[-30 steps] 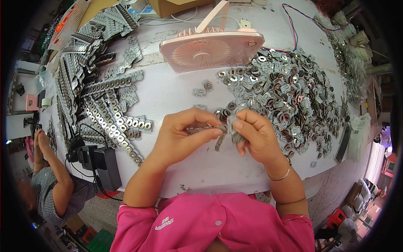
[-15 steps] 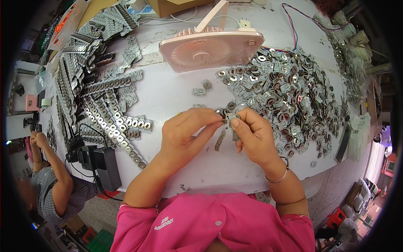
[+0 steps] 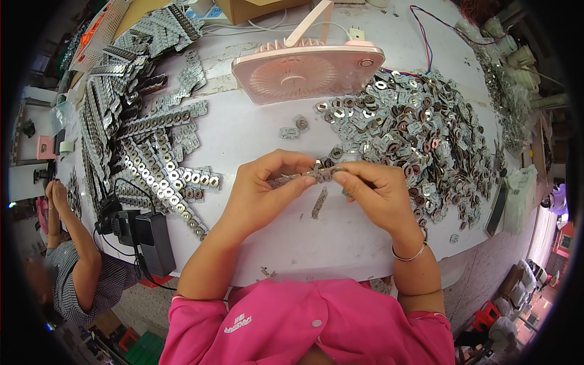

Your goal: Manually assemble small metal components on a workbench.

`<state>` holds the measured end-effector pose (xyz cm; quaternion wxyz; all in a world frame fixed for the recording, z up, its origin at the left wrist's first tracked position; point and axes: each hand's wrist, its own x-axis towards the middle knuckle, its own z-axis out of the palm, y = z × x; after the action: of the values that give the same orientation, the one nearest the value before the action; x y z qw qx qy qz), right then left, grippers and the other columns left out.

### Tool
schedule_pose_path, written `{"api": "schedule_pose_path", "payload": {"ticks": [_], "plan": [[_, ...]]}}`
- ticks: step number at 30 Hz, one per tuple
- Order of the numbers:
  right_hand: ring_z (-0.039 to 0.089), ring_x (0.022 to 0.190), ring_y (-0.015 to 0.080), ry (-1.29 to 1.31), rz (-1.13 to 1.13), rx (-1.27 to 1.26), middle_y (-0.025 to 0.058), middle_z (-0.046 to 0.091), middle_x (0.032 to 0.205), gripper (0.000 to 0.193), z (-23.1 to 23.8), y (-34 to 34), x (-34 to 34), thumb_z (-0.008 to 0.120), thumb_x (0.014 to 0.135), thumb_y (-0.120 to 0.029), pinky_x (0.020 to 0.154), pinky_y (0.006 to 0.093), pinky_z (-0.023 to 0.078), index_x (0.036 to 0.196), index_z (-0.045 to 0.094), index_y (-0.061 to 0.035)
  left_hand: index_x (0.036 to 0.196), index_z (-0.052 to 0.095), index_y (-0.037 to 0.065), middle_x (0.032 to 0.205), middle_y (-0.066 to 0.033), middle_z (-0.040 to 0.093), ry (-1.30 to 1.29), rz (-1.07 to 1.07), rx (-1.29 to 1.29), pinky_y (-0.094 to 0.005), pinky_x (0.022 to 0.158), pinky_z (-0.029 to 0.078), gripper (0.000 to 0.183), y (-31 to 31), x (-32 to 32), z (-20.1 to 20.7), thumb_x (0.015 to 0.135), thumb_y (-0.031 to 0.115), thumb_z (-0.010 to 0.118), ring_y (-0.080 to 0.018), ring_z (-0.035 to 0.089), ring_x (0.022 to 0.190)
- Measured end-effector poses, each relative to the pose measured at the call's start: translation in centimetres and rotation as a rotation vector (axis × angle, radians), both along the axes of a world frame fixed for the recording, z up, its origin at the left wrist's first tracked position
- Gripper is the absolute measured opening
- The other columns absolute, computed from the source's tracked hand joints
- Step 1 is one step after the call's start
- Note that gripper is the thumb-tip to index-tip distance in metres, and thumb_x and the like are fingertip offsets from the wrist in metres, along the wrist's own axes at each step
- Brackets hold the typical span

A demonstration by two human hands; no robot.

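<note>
Between my hands, above the middle of the white table, is a short strip of small grey metal pieces [image 3: 319, 175]. My left hand [image 3: 260, 193] is closed on its left part, thumb in front and fingers behind. At the strip's right end, my right hand [image 3: 378, 193] pinches with thumb and forefinger; its grip partly hides that end. A narrow grey scrap strip [image 3: 319, 204] lies on the table just below. To the right spreads a big heap of loose metal pieces with round dark centres [image 3: 420, 143]. Two loose pieces [image 3: 289, 132] lie beyond my left hand.
A pink fan [image 3: 298, 76] stands beyond my hands. Joined metal strips [image 3: 161, 173] are piled at the left, with a black power adapter [image 3: 153, 243] and cables at the table edge. A white basket [image 3: 97, 36] sits at the far left. Another person [image 3: 82, 274] sits at left.
My right hand has shifted right and turned palm-down over the strip's end. The strip, earlier mostly hidden, now lies level between both hands, and my left fingers have spread along it.
</note>
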<state>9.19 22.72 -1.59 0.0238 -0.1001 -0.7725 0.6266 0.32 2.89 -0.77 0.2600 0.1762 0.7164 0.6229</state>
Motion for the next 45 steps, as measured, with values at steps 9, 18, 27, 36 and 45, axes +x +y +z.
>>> {"api": "schedule_pose_path", "payload": {"ticks": [9,18,27,36,45], "plan": [[0.057,0.057,0.0052,-0.317,0.220,-0.533,0.0004,0.063,0.074,0.018,1.5,-0.2,0.3,0.062,0.097,-0.018,0.048,0.0200,0.046,0.101,0.066,-0.0012,0.095,0.066,0.000,0.092,-0.0070,0.068,-0.438,-0.185,0.234,-0.0232,0.063,0.052,0.017,-1.2,-0.4,-0.4,0.083,0.005,0.077,-0.0100,0.062,0.076],[0.043,0.054,0.0007,-0.129,-0.035,-0.371,-0.0055,0.052,0.067,0.019,0.6,-1.6,0.3,0.059,0.099,-0.021,0.048,0.0190,0.037,0.088,0.058,-0.0059,0.096,0.069,0.002,0.096,-0.0090,0.069,0.369,-0.032,0.143,-0.0249,0.071,0.054,0.016,0.2,0.8,-0.3,0.081,-0.004,0.070,-0.0135,0.067,0.083],[0.046,0.054,0.0014,-0.138,-0.052,-0.379,-0.0048,0.052,0.065,0.019,0.8,-1.9,0.4,0.060,0.099,-0.021,0.047,0.0194,0.036,0.087,0.057,-0.0059,0.095,0.067,0.002,0.092,-0.0118,0.070,0.575,0.048,0.094,-0.0269,0.073,0.054,0.020,0.9,0.7,-0.3,0.078,-0.008,0.073,-0.0172,0.067,0.085],[0.051,0.051,0.0027,-0.158,-0.068,-0.296,-0.0028,0.055,0.063,0.016,0.2,-1.2,0.2,0.063,0.096,-0.017,0.043,0.0207,0.039,0.088,0.059,-0.0042,0.099,0.071,0.003,0.099,-0.0102,0.069,0.424,-0.071,0.036,-0.0296,0.077,0.053,0.018,0.7,0.9,-0.5,0.083,-0.004,0.071,-0.0168,0.065,0.088],[0.058,0.061,0.0048,-0.059,0.041,-0.067,0.0024,0.064,0.066,0.017,0.6,0.3,0.1,0.069,0.091,-0.015,0.055,0.0223,0.046,0.095,0.071,0.0020,0.104,0.065,0.003,0.099,-0.0021,0.061,-0.122,-0.073,0.115,-0.0252,0.079,0.049,0.014,0.1,0.5,-0.8,0.091,0.006,0.067,-0.0100,0.058,0.093]]}}
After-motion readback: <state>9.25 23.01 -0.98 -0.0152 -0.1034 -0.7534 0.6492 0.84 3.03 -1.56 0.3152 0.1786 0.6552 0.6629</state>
